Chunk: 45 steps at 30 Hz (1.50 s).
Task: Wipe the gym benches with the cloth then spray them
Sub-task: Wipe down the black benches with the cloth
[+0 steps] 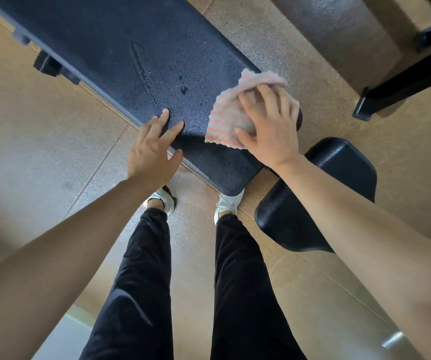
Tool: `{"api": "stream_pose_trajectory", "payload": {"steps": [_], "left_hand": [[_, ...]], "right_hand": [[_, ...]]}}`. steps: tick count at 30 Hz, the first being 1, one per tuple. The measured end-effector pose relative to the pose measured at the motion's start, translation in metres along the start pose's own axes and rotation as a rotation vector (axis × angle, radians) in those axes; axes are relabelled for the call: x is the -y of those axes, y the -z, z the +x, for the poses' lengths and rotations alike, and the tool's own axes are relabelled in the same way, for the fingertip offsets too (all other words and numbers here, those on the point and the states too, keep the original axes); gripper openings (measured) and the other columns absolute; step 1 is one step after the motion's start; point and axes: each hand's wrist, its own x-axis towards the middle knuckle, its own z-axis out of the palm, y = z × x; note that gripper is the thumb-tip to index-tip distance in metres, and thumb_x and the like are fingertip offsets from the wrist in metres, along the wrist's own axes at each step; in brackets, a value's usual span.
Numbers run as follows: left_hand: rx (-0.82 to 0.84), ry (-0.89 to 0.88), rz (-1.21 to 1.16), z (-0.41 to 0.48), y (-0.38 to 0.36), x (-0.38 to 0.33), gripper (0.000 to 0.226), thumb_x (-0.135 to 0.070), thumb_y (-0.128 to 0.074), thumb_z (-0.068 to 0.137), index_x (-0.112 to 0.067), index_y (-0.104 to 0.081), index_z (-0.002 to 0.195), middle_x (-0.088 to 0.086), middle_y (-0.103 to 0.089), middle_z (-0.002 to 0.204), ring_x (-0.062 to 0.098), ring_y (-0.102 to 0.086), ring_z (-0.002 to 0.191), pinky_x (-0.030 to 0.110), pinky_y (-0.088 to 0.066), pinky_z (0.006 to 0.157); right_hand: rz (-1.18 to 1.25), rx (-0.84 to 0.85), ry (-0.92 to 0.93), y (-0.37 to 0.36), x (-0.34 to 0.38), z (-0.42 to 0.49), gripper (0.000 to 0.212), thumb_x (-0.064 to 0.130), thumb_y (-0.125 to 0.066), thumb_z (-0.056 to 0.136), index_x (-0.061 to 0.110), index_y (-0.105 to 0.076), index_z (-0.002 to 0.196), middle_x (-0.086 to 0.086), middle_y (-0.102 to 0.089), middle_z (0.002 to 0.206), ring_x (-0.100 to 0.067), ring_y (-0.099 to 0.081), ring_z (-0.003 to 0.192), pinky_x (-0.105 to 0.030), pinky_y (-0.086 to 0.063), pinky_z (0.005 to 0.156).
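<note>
Cloth under right hand on bench.

Left hand, right hand — both flat

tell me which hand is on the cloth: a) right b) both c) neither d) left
a: the right hand lies spread on the pink and white cloth, pressing it to the bench pad, while the left hand rests on the pad's edge with no cloth under it.
</note>
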Motion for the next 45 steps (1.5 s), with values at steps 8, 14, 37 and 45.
{"api": "stream_pose_trajectory", "payload": {"steps": [8,14,37,45], "left_hand": [[0.009,-0.068,0.011,0.0,0.008,0.011,0.058,-0.03,-0.066,0.094,-0.03,-0.05,0.15,-0.003,-0.031,0.166,0.026,-0.033,0.147,0.051,-0.051,0.102],[0.034,-0.079,-0.037,-0.001,0.015,0.016,0.057,-0.031,-0.065,0.095,-0.029,-0.05,0.15,-0.006,-0.03,0.167,0.022,-0.029,0.149,0.048,-0.043,0.11],[-0.1,0.033,-0.201,0.009,0.025,0.056,0.062,-0.019,-0.064,0.092,-0.017,-0.047,0.152,0.008,-0.031,0.166,0.032,-0.032,0.151,0.057,-0.045,0.109],[-0.052,0.063,-0.097,0.029,0.038,0.09,0.07,-0.03,-0.064,0.094,-0.031,-0.036,0.158,0.0,-0.012,0.173,0.026,-0.009,0.159,0.059,-0.035,0.117]], "right_hand": [[-0.134,0.112,0.081,-0.029,0.02,-0.025,0.083,0.076,-0.027,0.096,0.028,-0.012,0.163,-0.018,-0.006,0.169,-0.052,-0.003,0.152,-0.071,-0.007,0.118],[-0.111,0.198,0.169,-0.052,0.073,-0.099,0.089,0.075,-0.039,0.094,0.036,0.002,0.162,-0.019,0.006,0.169,-0.055,0.004,0.151,-0.073,-0.009,0.115],[-0.142,0.053,-0.008,-0.032,0.098,0.03,0.079,0.076,-0.025,0.093,0.036,-0.017,0.161,-0.017,-0.012,0.169,-0.057,-0.007,0.15,-0.074,-0.008,0.114],[-0.166,0.134,0.345,-0.04,0.128,0.023,0.073,0.077,-0.022,0.096,0.046,-0.007,0.16,-0.006,-0.001,0.171,-0.052,0.002,0.152,-0.075,-0.008,0.114]]}}
